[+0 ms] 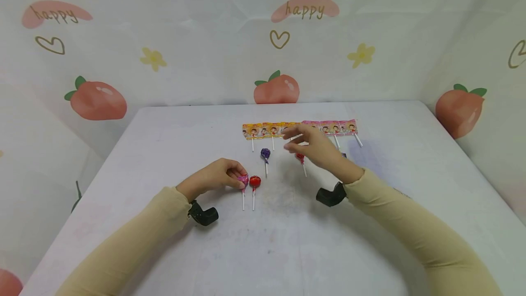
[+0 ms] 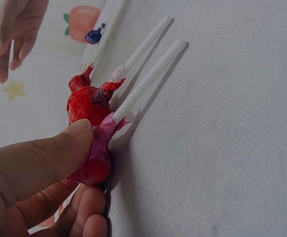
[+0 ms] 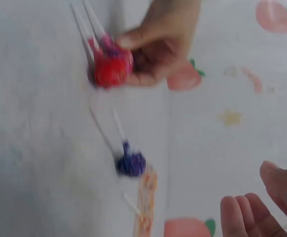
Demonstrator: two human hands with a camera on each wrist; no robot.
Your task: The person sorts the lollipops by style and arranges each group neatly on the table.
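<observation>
My left hand (image 1: 219,177) pinches a pink-wrapped lollipop (image 2: 96,158) by its round head, between thumb and fingers, at the table's left middle. Right beside it lies a red-wrapped lollipop (image 1: 255,182), its white stick pointing the same way. My right hand (image 1: 314,147) is held above the table with loosely bent fingers and nothing in them. Beneath it, a second red lollipop (image 1: 300,157) is partly hidden. A purple lollipop (image 1: 265,154) lies between the two hands. Another dark purple one (image 1: 344,155) shows only a little behind the right wrist.
Along the back runs a row of flat lollipops in orange packets (image 1: 271,129) and pink packets (image 1: 330,127), partly covered by the right hand. The white table (image 1: 263,250) meets a printed cloth backdrop (image 1: 213,58). Dark wrist cameras (image 1: 203,214) hang below both wrists.
</observation>
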